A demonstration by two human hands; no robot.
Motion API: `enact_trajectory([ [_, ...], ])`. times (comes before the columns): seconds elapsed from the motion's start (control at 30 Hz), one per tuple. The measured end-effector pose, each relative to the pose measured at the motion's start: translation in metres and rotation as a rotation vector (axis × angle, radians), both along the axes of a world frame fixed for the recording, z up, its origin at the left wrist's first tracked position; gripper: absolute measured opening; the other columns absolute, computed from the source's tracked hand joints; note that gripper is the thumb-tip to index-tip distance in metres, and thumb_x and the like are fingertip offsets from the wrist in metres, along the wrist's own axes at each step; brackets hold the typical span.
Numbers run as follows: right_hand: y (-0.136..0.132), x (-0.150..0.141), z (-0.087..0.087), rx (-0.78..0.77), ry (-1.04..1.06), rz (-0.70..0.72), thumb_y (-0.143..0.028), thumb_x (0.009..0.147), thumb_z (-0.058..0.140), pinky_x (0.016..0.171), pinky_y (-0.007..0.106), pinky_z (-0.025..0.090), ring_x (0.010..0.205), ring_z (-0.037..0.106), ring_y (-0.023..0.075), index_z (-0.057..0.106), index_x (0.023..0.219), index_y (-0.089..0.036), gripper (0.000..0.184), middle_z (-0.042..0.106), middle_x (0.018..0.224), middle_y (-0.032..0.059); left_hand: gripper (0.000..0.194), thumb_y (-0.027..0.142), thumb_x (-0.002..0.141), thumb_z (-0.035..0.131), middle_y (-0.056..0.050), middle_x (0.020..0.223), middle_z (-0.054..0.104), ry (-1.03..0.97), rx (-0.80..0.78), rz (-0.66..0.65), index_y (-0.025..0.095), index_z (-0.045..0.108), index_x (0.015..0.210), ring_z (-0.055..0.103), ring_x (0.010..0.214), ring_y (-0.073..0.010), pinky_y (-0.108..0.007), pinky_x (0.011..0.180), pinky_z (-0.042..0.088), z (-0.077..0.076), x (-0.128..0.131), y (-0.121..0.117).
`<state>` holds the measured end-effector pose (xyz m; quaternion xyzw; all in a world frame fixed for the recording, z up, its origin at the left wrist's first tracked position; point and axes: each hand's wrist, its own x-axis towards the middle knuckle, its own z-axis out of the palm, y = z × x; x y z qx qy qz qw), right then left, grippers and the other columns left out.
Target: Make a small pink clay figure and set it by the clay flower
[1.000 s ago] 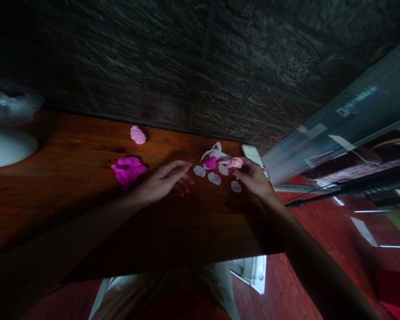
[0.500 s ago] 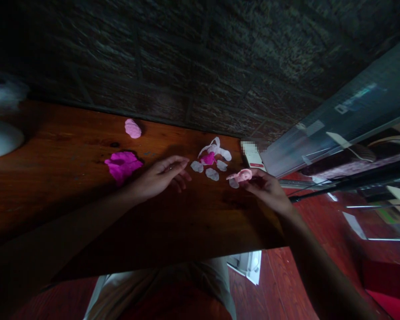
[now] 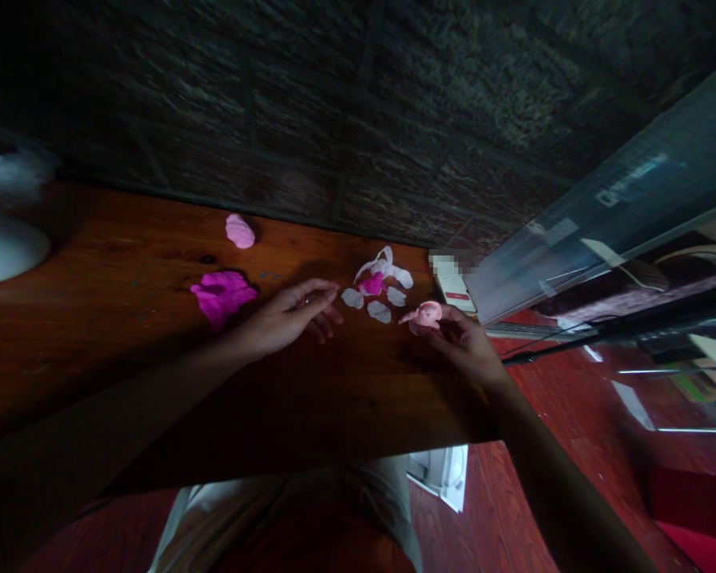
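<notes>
My right hand (image 3: 458,341) pinches a light pink clay piece (image 3: 428,313), rounded with a thin end pointing left. It is low over the table's right part and mostly hides a pale petal-like piece beneath. My left hand (image 3: 301,310) holds nothing, its fingers loosely bent and apart, beside several flat whitish pieces (image 3: 379,311). Among these lies a magenta clay lump (image 3: 372,283), with a whitish looped piece (image 3: 387,267) behind it. Left of my left hand is a flattened magenta clay sheet (image 3: 223,297). A pale pink clay lump (image 3: 239,231) lies further back.
A phone (image 3: 455,288) lies at the table's right end, close behind my right hand. The dark stone-textured wall (image 3: 298,119) borders the wooden table (image 3: 125,263) at the back. A white rounded object (image 3: 9,248) and clear plastic (image 3: 15,171) are at far left.
My right hand has moved the light pink clay piece from beside the magenta lump toward the front, over the front-right petal, then slightly left. My left hand stays nearly still. The view has shifted slightly.
</notes>
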<state>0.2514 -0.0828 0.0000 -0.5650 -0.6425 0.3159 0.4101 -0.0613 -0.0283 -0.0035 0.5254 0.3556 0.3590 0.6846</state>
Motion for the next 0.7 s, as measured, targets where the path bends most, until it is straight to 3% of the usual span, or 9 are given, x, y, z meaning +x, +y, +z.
enact_trajectory([
  [0.17, 0.002, 0.001, -0.002, 0.002, -0.103, -0.014, -0.048, 0.083, 0.078, 0.094, 0.042, 0.06, 0.102, 0.075, 0.0269, 0.075, 0.103, -0.026, 0.03, 0.081, 0.108, 0.0081, 0.042, 0.051, 0.091, 0.072, -0.005, 0.083, 0.075, -0.004, 0.016, -0.014, 0.016, 0.06, 0.113, 0.072, 0.062, -0.0167, -0.028, 0.058, 0.054, -0.003, 0.0, 0.001],
  [0.4, 0.007, 0.012, -0.016, -0.018, -0.191, -0.072, -0.046, 0.08, 0.08, 0.084, 0.038, 0.06, 0.094, 0.076, 0.0261, 0.072, 0.113, -0.024, 0.04, 0.081, 0.108, 0.0089, 0.041, 0.05, 0.092, 0.071, -0.004, 0.083, 0.075, -0.016, 0.021, -0.029, 0.017, 0.059, 0.112, 0.071, 0.062, -0.0162, -0.028, 0.058, 0.055, -0.005, 0.0, 0.002],
  [0.6, 0.037, 0.019, -0.008, 0.038, -0.232, -0.075, -0.046, 0.08, 0.076, 0.084, 0.038, 0.06, 0.094, 0.075, 0.0257, 0.072, 0.11, -0.023, 0.038, 0.08, 0.108, 0.0078, 0.041, 0.049, 0.092, 0.072, -0.005, 0.084, 0.076, -0.008, 0.019, -0.026, 0.016, 0.06, 0.114, 0.072, 0.063, -0.0164, -0.028, 0.058, 0.055, -0.004, -0.001, 0.001],
  [0.7, 0.046, 0.023, -0.004, 0.047, -0.262, -0.071, -0.045, 0.077, 0.078, 0.078, 0.037, 0.06, 0.085, 0.074, 0.0241, 0.074, 0.108, -0.022, 0.038, 0.08, 0.099, 0.0059, 0.04, 0.048, 0.092, 0.071, -0.005, 0.084, 0.076, -0.011, 0.02, -0.028, 0.016, 0.06, 0.115, 0.072, 0.064, -0.0169, -0.029, 0.059, 0.055, -0.005, -0.001, 0.002],
])
